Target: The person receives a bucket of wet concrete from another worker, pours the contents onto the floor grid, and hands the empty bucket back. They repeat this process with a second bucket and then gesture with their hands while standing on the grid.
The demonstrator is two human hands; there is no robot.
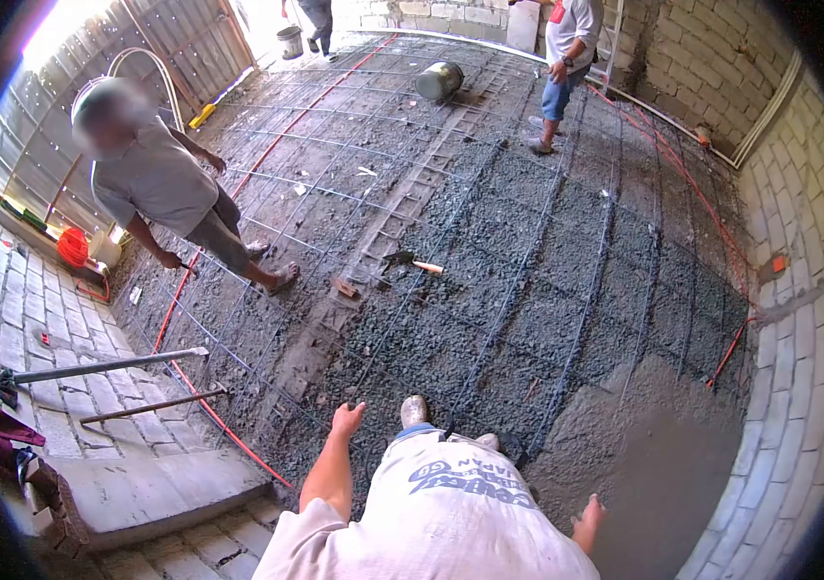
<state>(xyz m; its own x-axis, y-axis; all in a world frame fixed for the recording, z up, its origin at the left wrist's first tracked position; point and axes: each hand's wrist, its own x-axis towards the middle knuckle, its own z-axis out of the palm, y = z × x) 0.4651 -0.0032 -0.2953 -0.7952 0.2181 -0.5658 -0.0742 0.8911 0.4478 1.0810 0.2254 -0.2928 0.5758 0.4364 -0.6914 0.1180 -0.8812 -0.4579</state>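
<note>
From my end, left to right: co-worker (pixel 156 176) in grey shirt, well ahead-left of my left hand (pixel 346 420). Red tube (pixel 211 411) runs between. Left fingers slightly apart, hanging over gravel (pixel 402 333). Tool with pale handle (pixel 428 268) lies on gravel, ahead-right of them. Steel bar grid (pixel 608 222) farther right. Right hand (pixel 587 520): can't tell if fingers are apart or together; wet concrete (pixel 668 464) below and right of them.

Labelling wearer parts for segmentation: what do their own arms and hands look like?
Left hand and right hand: bare, no gloves visible. Left forearm: bare below a loose, short, off-white fabric sleeve. Matching T-shirt has dark printed lettering, including "JAPAN".
</note>
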